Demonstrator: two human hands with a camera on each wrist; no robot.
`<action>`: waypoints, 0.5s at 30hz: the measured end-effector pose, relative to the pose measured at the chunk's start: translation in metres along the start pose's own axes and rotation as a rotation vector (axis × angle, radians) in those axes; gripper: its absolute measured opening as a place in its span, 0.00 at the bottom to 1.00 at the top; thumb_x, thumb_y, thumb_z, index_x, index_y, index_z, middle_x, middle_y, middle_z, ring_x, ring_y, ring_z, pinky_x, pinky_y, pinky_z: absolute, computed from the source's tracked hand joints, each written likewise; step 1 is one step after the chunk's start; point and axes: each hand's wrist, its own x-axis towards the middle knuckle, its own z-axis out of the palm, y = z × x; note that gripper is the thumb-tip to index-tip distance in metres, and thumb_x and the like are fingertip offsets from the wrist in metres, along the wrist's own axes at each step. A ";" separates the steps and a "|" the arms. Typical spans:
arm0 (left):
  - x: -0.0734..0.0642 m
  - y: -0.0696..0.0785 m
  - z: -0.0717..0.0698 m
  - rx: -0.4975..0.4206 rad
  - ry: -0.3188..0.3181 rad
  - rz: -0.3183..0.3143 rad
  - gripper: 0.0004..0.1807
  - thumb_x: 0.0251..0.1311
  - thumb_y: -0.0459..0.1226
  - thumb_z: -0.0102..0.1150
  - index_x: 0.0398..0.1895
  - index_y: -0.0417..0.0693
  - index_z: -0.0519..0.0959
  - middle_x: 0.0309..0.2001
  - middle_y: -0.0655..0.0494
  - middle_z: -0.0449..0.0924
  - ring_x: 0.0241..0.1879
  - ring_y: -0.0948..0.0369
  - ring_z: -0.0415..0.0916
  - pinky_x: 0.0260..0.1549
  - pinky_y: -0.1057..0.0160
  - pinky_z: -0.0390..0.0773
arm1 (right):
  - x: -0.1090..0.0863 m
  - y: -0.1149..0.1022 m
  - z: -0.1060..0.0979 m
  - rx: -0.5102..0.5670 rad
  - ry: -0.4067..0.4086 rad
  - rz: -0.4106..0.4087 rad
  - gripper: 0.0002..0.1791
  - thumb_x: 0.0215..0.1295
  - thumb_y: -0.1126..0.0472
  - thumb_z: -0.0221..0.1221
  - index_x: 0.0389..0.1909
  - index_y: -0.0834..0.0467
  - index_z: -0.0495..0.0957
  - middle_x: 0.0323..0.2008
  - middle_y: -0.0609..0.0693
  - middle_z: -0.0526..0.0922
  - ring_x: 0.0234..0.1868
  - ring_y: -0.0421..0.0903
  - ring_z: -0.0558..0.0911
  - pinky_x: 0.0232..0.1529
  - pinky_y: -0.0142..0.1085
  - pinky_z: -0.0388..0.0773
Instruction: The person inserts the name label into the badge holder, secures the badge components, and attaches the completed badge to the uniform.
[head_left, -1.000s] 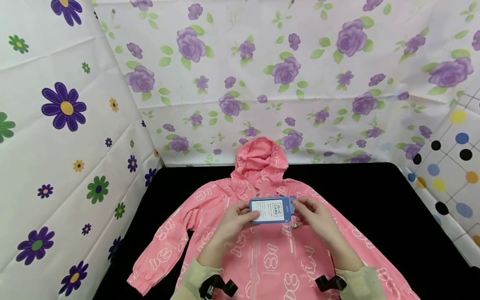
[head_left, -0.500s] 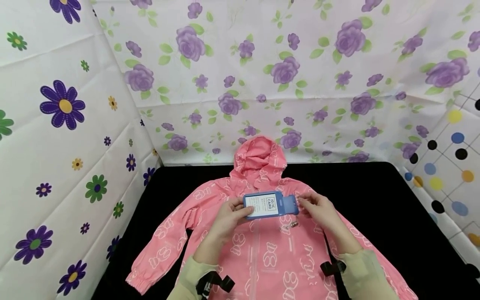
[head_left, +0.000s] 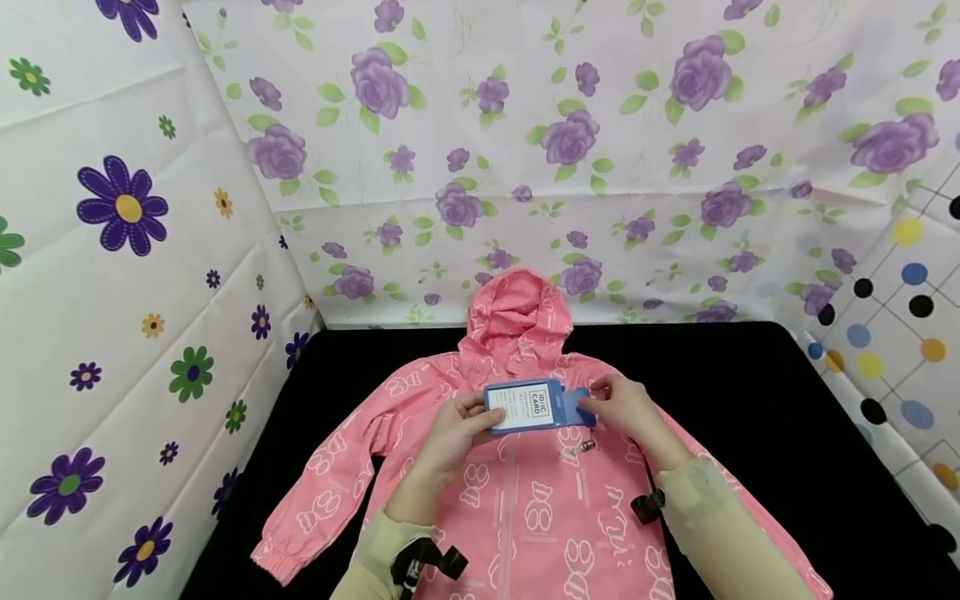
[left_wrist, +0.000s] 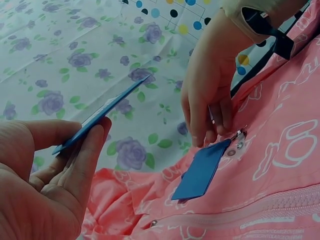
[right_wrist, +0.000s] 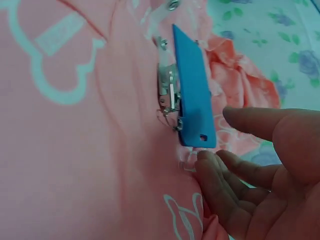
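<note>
A blue ID card holder [head_left: 525, 406] with a white card in it is pinched between thumb and fingers of my left hand [head_left: 459, 423]. In the left wrist view this holder [left_wrist: 126, 95] shows edge-on, raised off the jacket. A second blue panel [right_wrist: 195, 97] hangs by a metal clip [right_wrist: 168, 90] on the chest of a pink hooded jacket [head_left: 487, 475]. My right hand [head_left: 624, 406] is at this panel. In the right wrist view its thumb and fingers stand apart, just beside the panel's slotted end. The head view shows the holder partly overlapping the panel.
The jacket lies spread on a black table [head_left: 705, 367], hood [head_left: 517, 308] toward the back. White cloth walls with purple roses [head_left: 570, 142] rise behind, flowered cloth [head_left: 45, 317] on the left and dotted cloth [head_left: 911, 333] on the right. Each wrist wears a black camera strap.
The card holder has shifted a little left with my left hand, and more of the blue panel shows beside it. My right hand has moved slightly left and up over the last half second.
</note>
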 end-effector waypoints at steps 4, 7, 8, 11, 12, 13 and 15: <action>-0.001 0.000 -0.002 0.000 0.006 -0.002 0.23 0.61 0.30 0.66 0.57 0.27 0.74 0.43 0.42 0.84 0.40 0.57 0.85 0.42 0.61 0.85 | 0.002 -0.006 0.007 -0.079 -0.020 0.009 0.29 0.53 0.43 0.72 0.42 0.65 0.81 0.30 0.52 0.81 0.27 0.46 0.76 0.29 0.37 0.74; -0.002 0.000 -0.003 0.006 0.006 0.000 0.23 0.61 0.31 0.66 0.57 0.28 0.74 0.44 0.42 0.84 0.40 0.57 0.85 0.42 0.60 0.85 | 0.001 -0.012 0.010 -0.106 -0.019 0.019 0.29 0.51 0.42 0.73 0.37 0.64 0.81 0.25 0.51 0.79 0.25 0.46 0.74 0.26 0.36 0.71; -0.003 0.000 -0.003 0.005 0.006 0.001 0.23 0.61 0.31 0.65 0.57 0.28 0.74 0.45 0.41 0.84 0.41 0.56 0.85 0.42 0.60 0.85 | 0.001 -0.013 0.011 -0.108 -0.018 0.023 0.28 0.50 0.42 0.73 0.36 0.64 0.81 0.24 0.50 0.78 0.25 0.46 0.74 0.26 0.36 0.70; -0.002 0.001 -0.002 0.004 0.008 0.004 0.22 0.61 0.30 0.65 0.56 0.28 0.75 0.45 0.41 0.84 0.40 0.56 0.85 0.42 0.59 0.85 | 0.001 -0.016 0.013 -0.113 -0.007 0.046 0.27 0.49 0.44 0.74 0.36 0.63 0.81 0.25 0.51 0.78 0.26 0.47 0.74 0.28 0.37 0.70; -0.002 0.001 -0.002 0.002 0.009 0.004 0.22 0.61 0.30 0.65 0.56 0.28 0.75 0.44 0.40 0.84 0.40 0.56 0.85 0.42 0.59 0.85 | 0.001 -0.016 0.013 -0.113 -0.008 0.055 0.28 0.50 0.44 0.74 0.38 0.64 0.80 0.26 0.51 0.78 0.26 0.47 0.74 0.29 0.37 0.71; -0.001 0.001 -0.001 0.000 0.009 0.007 0.22 0.60 0.30 0.65 0.56 0.28 0.75 0.44 0.40 0.84 0.40 0.56 0.85 0.42 0.59 0.85 | 0.001 -0.016 0.013 -0.108 -0.010 0.063 0.28 0.50 0.45 0.74 0.39 0.64 0.80 0.27 0.51 0.79 0.27 0.48 0.75 0.29 0.38 0.72; -0.001 0.001 0.000 -0.002 0.008 0.008 0.21 0.60 0.29 0.65 0.55 0.27 0.75 0.44 0.41 0.84 0.39 0.57 0.85 0.42 0.60 0.85 | 0.001 -0.016 0.014 -0.105 -0.011 0.073 0.29 0.50 0.45 0.75 0.41 0.65 0.80 0.29 0.52 0.79 0.28 0.48 0.75 0.31 0.38 0.73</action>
